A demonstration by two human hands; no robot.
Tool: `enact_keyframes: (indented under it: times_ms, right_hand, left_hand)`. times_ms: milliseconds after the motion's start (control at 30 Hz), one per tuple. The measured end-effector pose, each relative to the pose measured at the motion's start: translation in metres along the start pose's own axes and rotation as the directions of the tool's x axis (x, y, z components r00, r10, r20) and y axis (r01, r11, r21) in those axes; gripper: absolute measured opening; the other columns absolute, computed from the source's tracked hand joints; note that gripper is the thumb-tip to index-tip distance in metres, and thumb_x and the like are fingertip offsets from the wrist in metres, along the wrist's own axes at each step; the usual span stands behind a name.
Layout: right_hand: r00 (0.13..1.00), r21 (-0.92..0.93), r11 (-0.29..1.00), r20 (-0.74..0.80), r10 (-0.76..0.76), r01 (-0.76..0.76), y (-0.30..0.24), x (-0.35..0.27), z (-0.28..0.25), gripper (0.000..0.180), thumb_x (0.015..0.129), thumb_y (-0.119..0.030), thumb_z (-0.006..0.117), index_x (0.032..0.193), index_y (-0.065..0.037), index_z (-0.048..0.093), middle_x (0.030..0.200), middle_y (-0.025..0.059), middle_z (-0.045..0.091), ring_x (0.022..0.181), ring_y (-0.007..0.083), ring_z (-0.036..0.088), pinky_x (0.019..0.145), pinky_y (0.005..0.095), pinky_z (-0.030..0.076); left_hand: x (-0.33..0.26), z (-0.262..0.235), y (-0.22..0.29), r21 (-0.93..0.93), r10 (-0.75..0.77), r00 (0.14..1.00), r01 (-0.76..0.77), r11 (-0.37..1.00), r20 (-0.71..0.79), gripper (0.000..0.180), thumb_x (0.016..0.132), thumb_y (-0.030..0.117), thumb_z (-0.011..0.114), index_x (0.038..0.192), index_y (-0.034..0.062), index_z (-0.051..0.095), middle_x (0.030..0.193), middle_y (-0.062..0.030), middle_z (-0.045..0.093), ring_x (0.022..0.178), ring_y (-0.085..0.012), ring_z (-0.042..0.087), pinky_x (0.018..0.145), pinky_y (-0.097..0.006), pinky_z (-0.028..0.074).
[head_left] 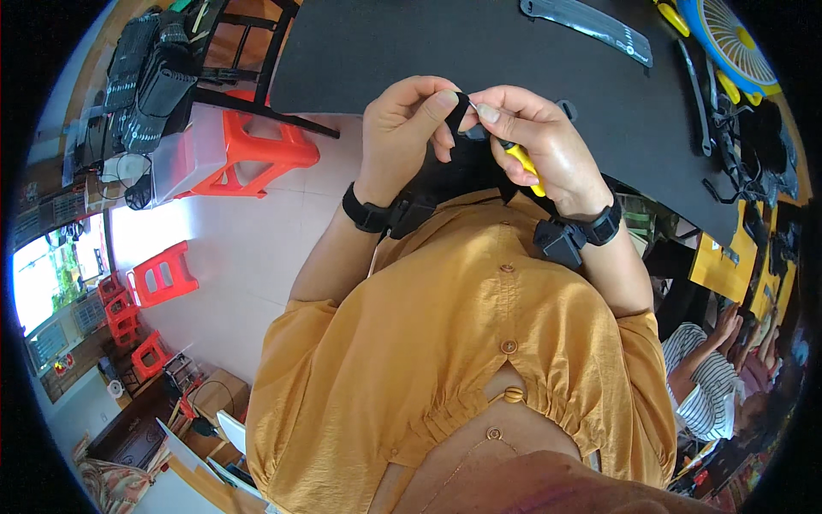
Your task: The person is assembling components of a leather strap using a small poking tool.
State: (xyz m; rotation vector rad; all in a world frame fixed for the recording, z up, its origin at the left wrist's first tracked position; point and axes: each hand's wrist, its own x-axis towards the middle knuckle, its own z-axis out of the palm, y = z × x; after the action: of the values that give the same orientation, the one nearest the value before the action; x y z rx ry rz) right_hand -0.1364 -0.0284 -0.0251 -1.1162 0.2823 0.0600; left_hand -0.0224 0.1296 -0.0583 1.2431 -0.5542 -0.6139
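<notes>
Your mustard shirt (462, 360) is filling the foreground. Above it, near the black table's near edge (360, 60), your left hand (402, 128) is pinching a small black piece (460, 110), while your right hand (544, 150) is gripping a yellow-handled tool (522, 158), its tip angling up-left into the piece.

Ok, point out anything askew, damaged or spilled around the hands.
Nothing stands out. The left hand pinches a small black piece, the right hand works it with a yellow-handled tool. Black straps lie flat on the black table; no spill shows.

Small black piece (460, 110) pinched aloft; yellow-handled tool (520, 158) beside it.
</notes>
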Motion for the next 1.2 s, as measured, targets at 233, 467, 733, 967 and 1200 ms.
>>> enact_keyframes:
  times_ms: [233,467,733,967,1200]
  right_hand:
    - [0.963,-0.392,0.906,-0.139,-0.232,0.162,-0.002,-0.004,0.013,0.019,0.098,-0.014,0.056,0.112,-0.007,0.067,0.095,0.0035,0.068,0.056,0.0056,0.054,0.048,0.0199,0.043]
    - [0.831,-0.712,0.637,-0.138,-0.539,0.296,0.003,-0.005,0.018,0.020,0.095,-0.011,0.060,0.113,-0.007,0.067,0.094,0.0090,0.070,0.080,0.0214,0.067,0.072,0.0291,0.053]
    - [0.701,-0.843,0.389,-0.020,-0.713,0.372,0.010,-0.003,0.017,0.020,0.094,-0.007,0.057,0.111,-0.005,0.067,0.101,0.0146,0.069,0.088,0.0290,0.069,0.076,0.0329,0.055]
    - [0.677,-0.849,0.355,0.005,-0.736,0.392,0.011,-0.004,0.018,0.019,0.093,-0.006,0.057,0.110,-0.004,0.066,0.104,0.0158,0.069,0.091,0.0311,0.069,0.078,0.0348,0.056]
    - [0.667,-0.875,0.291,0.047,-0.744,0.387,0.017,-0.006,0.012,0.024,0.090,-0.002,0.058,0.112,-0.004,0.066,0.104,0.0164,0.069,0.092,0.0312,0.069,0.078,0.0351,0.057]
  left_hand:
    - [0.002,0.015,0.007,0.130,0.196,0.966,-0.175,0.976,-0.168,0.016,0.088,0.009,0.070,0.099,-0.0011,0.065,0.085,-0.0062,0.067,0.070,-0.0112,0.066,0.059,-0.022,0.055]
    - [0.001,0.020,0.021,0.632,0.498,0.866,-0.371,0.680,-0.027,0.013,0.083,0.005,0.074,0.093,-0.0013,0.070,0.084,-0.0076,0.069,0.072,-0.0119,0.068,0.064,-0.022,0.055]
    - [-0.001,0.020,0.016,0.598,0.390,0.919,-0.279,0.751,-0.061,0.015,0.086,0.003,0.070,0.098,-0.0051,0.070,0.086,-0.0088,0.072,0.073,-0.0111,0.069,0.066,-0.022,0.056]
    - [-0.002,0.020,0.013,0.521,0.312,0.946,-0.227,0.823,-0.081,0.017,0.087,0.001,0.068,0.102,-0.0074,0.067,0.088,-0.0108,0.071,0.075,-0.0134,0.070,0.067,-0.024,0.059]
    - [-0.002,0.022,0.011,0.521,0.255,0.961,-0.164,0.837,-0.106,0.016,0.088,0.001,0.067,0.102,-0.0077,0.067,0.089,-0.0118,0.071,0.074,-0.0137,0.070,0.067,-0.024,0.058]
